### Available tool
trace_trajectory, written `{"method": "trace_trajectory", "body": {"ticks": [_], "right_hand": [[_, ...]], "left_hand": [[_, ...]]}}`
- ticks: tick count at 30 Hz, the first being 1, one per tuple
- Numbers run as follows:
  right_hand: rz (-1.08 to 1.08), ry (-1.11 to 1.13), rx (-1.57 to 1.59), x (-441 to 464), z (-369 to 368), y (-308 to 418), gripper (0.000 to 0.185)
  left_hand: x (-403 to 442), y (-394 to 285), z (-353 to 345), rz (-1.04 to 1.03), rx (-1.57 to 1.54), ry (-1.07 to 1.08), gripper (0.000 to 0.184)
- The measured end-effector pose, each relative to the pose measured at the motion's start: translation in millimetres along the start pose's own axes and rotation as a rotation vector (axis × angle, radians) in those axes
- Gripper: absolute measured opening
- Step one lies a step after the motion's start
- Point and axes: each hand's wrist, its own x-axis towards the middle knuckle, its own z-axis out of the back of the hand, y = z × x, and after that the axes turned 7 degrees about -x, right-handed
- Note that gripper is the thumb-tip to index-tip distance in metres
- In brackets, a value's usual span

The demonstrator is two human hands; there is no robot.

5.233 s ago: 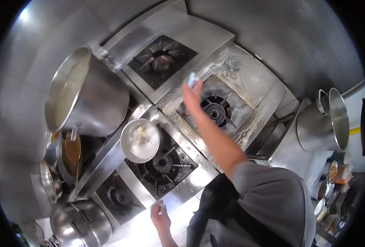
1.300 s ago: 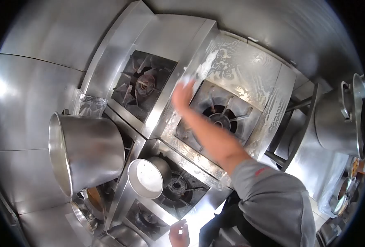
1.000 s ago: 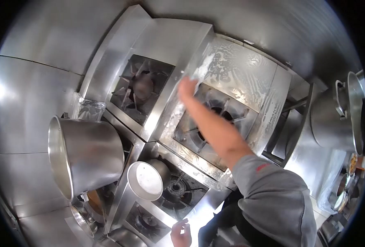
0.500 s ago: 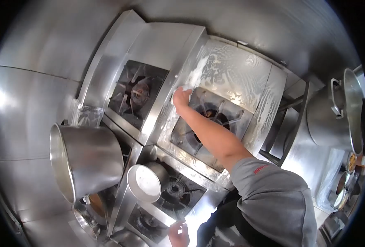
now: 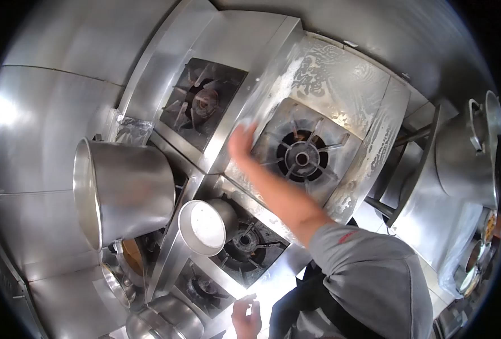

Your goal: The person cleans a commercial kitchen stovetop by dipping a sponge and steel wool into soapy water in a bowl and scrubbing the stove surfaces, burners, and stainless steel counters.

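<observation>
- The right hand (image 5: 241, 141) is reaching over the steel stovetop (image 5: 332, 70), just left of the round burner (image 5: 302, 159).
- A pale patch (image 5: 245, 121) is showing at its fingertips; motion is blurring the hand, so I cannot tell whether its grip is closing on anything.
- White foam (image 5: 286, 85) is lying above and left of the round burner, and wet streaks are marking the stovetop around it.
- The left hand (image 5: 246, 321) is staying clear of the cookware, well below the round burner, its grip loosely curling with a gap between thumb and fingers.
- A small pot (image 5: 225, 219), white inside, is standing below and left of the round burner.
- A big pot (image 5: 134, 192) is standing farther left of the round burner.
- Another pot (image 5: 465, 158) is standing well to the round burner's right.
</observation>
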Motion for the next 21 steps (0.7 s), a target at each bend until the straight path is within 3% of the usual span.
{"method": "trace_trajectory", "body": {"ticks": [3,5,6,7,9,12,13,15,16,17,19,20,21], "right_hand": [[0.003,-0.066,-0.040,18,9,40,0.058],[0.276,-0.069,-0.183,-36,-10,-19,0.062],[0.383,0.181,-0.230,-58,6,-29,0.063],[0.429,0.168,-0.407,-52,14,-15,0.062],[0.258,0.056,-0.109,1,11,33,0.062],[0.145,0.098,0.076,16,21,60,0.061],[0.338,-0.118,-0.196,-8,-1,21,0.064],[0.550,0.105,-0.429,-54,13,-41,0.061],[0.431,0.288,-0.376,-61,34,-31,0.060],[0.445,0.307,-0.386,-55,53,-14,0.060],[0.732,0.437,-0.338,-33,76,42,0.054],[0.923,0.396,-0.448,-31,78,75,0.049],[0.904,0.602,-0.589,-24,63,85,0.049]], "left_hand": [[-16,21,11,0.036,0.025,-0.028,0.019],[-19,34,13,0.043,0.006,-0.022,0.020],[-20,36,11,0.042,-0.005,-0.009,0.020],[-20,36,12,0.049,0.002,0.014,0.020],[-12,35,12,0.053,0.013,0.013,0.019],[-18,33,19,-0.004,0.019,-0.020,0.018],[-22,46,15,0.021,-0.056,-0.060,0.017],[-24,57,11,-0.020,-0.026,-0.017,0.009],[-23,50,13,-0.006,-0.021,-0.004,0.009],[-19,42,11,0.007,-0.027,-0.003,0.009],[-16,40,11,0.036,-0.062,-0.054,0.015],[-17,45,10,0.035,-0.098,-0.071,0.016],[-17,52,6,0.032,-0.136,-0.082,0.017]]}}
